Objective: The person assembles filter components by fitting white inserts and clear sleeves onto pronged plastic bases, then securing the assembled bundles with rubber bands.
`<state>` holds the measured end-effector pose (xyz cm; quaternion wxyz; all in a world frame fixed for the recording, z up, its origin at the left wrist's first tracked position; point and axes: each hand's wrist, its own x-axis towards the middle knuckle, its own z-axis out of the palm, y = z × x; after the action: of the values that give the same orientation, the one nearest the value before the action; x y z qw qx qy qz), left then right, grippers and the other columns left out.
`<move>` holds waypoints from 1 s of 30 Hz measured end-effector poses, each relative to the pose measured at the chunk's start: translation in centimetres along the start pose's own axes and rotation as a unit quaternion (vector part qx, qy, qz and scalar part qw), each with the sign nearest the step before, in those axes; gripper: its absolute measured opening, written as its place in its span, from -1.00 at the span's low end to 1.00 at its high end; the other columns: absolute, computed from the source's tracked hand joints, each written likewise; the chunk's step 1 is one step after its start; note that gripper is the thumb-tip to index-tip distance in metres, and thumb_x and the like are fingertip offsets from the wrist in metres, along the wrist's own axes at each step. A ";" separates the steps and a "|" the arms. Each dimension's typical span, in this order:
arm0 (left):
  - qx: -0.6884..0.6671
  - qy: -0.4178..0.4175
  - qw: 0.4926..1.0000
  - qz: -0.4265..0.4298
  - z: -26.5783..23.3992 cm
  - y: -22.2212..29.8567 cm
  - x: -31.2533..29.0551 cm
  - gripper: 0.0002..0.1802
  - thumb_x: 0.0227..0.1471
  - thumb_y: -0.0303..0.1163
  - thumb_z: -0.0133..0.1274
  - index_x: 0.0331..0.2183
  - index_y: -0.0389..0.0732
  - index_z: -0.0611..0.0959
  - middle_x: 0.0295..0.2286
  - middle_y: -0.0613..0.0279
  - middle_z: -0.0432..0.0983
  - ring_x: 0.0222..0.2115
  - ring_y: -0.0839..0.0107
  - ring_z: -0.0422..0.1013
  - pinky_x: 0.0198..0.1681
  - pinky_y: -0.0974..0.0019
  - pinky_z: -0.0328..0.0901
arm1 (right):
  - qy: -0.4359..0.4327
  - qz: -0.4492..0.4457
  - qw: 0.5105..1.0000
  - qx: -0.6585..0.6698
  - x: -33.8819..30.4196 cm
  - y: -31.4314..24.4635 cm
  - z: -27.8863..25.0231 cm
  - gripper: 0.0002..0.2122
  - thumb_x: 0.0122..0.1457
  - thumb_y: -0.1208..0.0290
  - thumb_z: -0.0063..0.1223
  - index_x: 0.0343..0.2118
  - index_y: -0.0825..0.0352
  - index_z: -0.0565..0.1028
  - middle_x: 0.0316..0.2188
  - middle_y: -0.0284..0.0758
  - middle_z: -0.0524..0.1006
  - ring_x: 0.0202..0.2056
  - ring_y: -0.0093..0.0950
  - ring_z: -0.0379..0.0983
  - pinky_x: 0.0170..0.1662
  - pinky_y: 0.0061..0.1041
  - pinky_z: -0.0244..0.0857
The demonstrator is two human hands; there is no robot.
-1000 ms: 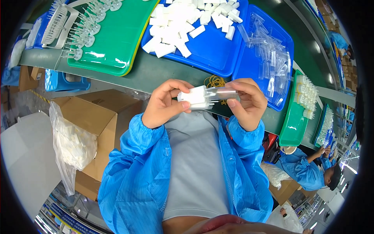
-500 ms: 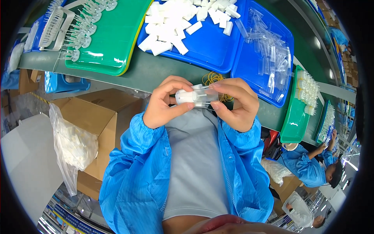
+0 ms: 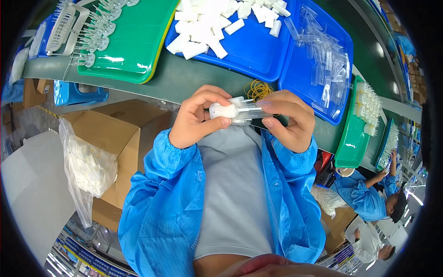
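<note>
In front of my chest, my left hand [image 3: 196, 117] grips a small bundle of white plastic parts [image 3: 223, 111] between its thumb and fingers. Thin white stems and clear sleeves point from the bundle toward my right hand [image 3: 291, 119]. A clear sleeve [image 3: 251, 111] surrounds a stem at the front, and the right thumb and fingers are pinched around its far end. The fingers partly hide that end. Just beyond the hands, a heap of yellow rubber bands [image 3: 257, 90] lies on the dark green table [image 3: 184, 76].
White blocks fill much of a blue tray [image 3: 258, 64]; clear rectangular tubes lie in another blue tray [image 3: 295, 87]. Green trays [image 3: 124, 57] stand left and right, with pronged parts beside the left one. An open carton [image 3: 108, 127] with bagged white pieces sits left. A co-worker [image 3: 364, 191] works at right.
My right hand has shifted a little to the right, away from the left hand. More of the front white stem shows between the hands. The trays sit slightly differently in view.
</note>
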<state>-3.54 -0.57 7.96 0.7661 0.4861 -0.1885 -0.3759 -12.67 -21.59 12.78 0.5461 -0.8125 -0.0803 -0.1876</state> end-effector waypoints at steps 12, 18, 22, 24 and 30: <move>0.032 -0.029 0.999 0.032 0.1 -0.2 -0.1 -0.65 -0.18 -0.67 0.22 -0.26 -0.24 0.58 -0.13 0.14 0.32 -0.11 0.33 0.38 -0.13 0.32 0.44 | 0.018 -0.003 1.000 -0.021 -0.2 -0.3 0.1 -0.67 -0.23 0.51 0.40 -0.32 0.39 0.57 -0.39 -0.23 0.59 -0.33 -0.32 0.51 -0.27 -0.44 0.38; 0.036 -0.021 0.998 0.053 0.3 -0.3 -0.1 -0.68 -0.16 -0.66 0.22 -0.27 -0.25 0.60 -0.14 0.14 0.33 -0.10 0.36 0.36 -0.13 0.32 0.42 | -0.004 -0.042 0.999 -0.007 -0.1 -0.2 0.1 -0.67 -0.26 0.55 0.41 -0.34 0.39 0.57 -0.40 -0.22 0.60 -0.34 -0.31 0.54 -0.28 -0.43 0.40; 0.047 -0.013 0.998 0.046 0.5 -0.1 -0.3 -0.73 -0.12 -0.64 0.19 -0.27 -0.25 0.60 -0.15 0.12 0.33 -0.14 0.37 0.37 -0.17 0.34 0.42 | 0.027 -0.040 0.998 0.041 -0.7 0.4 0.7 -0.71 -0.24 0.56 0.40 -0.37 0.38 0.56 -0.41 -0.20 0.60 -0.33 -0.29 0.55 -0.28 -0.43 0.42; 0.047 -0.010 0.997 0.062 0.7 0.1 -0.3 -0.79 -0.06 -0.62 0.15 -0.29 -0.24 0.59 -0.17 0.09 0.34 -0.19 0.39 0.39 -0.22 0.38 0.41 | 0.042 -0.041 0.997 0.059 -1.0 0.6 1.0 -0.72 -0.23 0.57 0.40 -0.38 0.38 0.56 -0.42 -0.19 0.60 -0.32 -0.29 0.55 -0.28 -0.43 0.42; 0.087 -0.013 0.994 0.057 0.7 0.2 -0.3 -0.86 -0.04 -0.61 0.14 -0.34 -0.25 0.58 -0.19 0.08 0.36 -0.29 0.43 0.42 -0.30 0.46 0.40 | 0.058 -0.058 0.995 0.051 -1.4 1.1 1.2 -0.72 -0.23 0.57 0.40 -0.39 0.37 0.55 -0.41 -0.19 0.61 -0.32 -0.30 0.55 -0.28 -0.43 0.43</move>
<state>-4.10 -0.73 8.48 0.7384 0.5345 -0.2582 -0.3200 -13.31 -20.83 10.94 0.5790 -0.7652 -0.1048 -0.2613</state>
